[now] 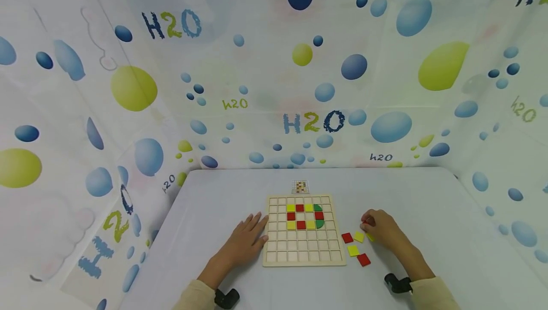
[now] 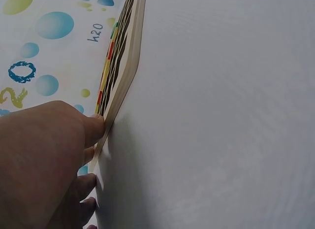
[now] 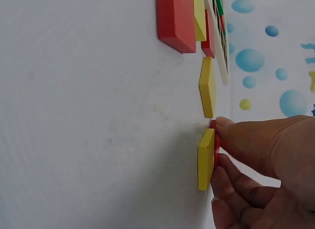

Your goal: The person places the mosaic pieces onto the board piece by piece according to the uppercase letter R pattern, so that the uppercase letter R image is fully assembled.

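Observation:
A wooden grid board [image 1: 304, 256] lies on the table, with red, yellow and green pieces forming a ring in its upper cells. My left hand [image 1: 246, 240] rests at the board's left edge, fingers extended; the left wrist view shows the thumb against the board's side [image 2: 123, 86]. To the right of the board, my right hand [image 1: 382, 228] pinches a red tile [image 3: 217, 149] between thumb and fingers, low over the table. A yellow tile [image 3: 206, 160] lies right in front of it and partly hides it in the right wrist view.
Loose red tiles [image 1: 363, 259] and yellow tiles [image 1: 353, 251] lie between the board and my right hand. A small pattern card [image 1: 300, 187] sits behind the board. A curtain printed with bubbles [image 1: 265, 67] hangs around the white table [image 1: 205, 196].

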The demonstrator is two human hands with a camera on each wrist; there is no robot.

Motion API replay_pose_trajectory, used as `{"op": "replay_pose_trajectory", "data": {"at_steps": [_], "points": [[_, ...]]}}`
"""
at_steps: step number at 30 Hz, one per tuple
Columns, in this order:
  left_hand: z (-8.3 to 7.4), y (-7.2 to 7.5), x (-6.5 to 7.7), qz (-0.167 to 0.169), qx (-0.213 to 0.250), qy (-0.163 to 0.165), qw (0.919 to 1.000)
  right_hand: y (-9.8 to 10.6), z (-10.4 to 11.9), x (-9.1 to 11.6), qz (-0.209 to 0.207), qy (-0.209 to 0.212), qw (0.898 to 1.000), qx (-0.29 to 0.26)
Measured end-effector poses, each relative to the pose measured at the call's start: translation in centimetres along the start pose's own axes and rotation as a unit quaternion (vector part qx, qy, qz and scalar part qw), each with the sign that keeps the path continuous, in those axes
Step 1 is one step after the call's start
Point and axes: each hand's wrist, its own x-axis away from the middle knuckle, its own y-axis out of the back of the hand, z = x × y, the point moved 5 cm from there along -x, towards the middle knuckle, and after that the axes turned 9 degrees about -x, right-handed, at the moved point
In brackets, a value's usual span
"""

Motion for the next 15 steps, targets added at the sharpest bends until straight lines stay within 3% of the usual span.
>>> {"op": "replay_pose_trajectory", "data": {"at_steps": [7,15], "points": [[-0.01,0.12,0.04,-0.001,0.004,-0.002,1.0,0.28,0.42,0.27,0.002,-0.025,1.0,-0.003],[-0.11,0.22,0.12,0.005,0.005,-0.004,1.0,0.08,0.58,0.11,0.0,0.011,1.0,0.006]]}}
